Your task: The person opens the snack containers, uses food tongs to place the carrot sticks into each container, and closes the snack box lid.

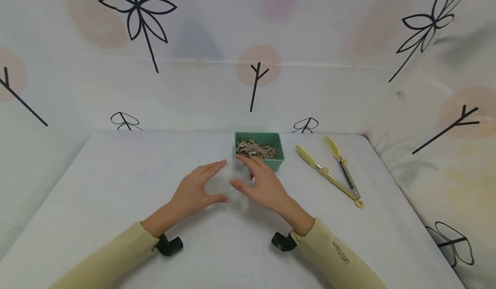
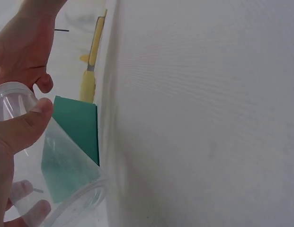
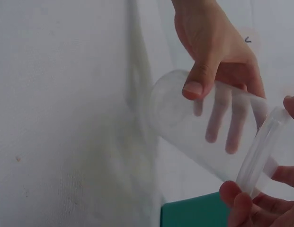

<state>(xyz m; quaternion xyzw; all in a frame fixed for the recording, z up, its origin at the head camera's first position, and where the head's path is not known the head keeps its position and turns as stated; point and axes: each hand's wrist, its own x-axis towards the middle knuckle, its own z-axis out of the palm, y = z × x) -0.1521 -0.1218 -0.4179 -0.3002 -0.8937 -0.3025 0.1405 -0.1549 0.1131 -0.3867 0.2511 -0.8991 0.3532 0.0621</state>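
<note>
A clear see-through plastic jar (image 3: 177, 111) is held tilted above the white table, between both hands. My left hand (image 1: 193, 192) grips the jar's body, its thumb on one side and the fingers spread round the other, seen through the wall. At the jar's other end, the fingers of my right hand (image 1: 265, 188) hold the thick clear ring (image 3: 262, 151); whether that ring is a lid or the rim cannot be told. Just beyond the right fingertips stands a green box (image 1: 278, 164) containing many small brownish stick-like pieces (image 1: 255, 150).
Yellow-tipped tongs (image 1: 335, 181) lie spread on the table to the right of the box. A white cloth (image 1: 97, 185) covers the table, and patterned fabric (image 1: 209, 95) hangs behind it. Black wrist devices (image 1: 169, 246) sit under both sleeves.
</note>
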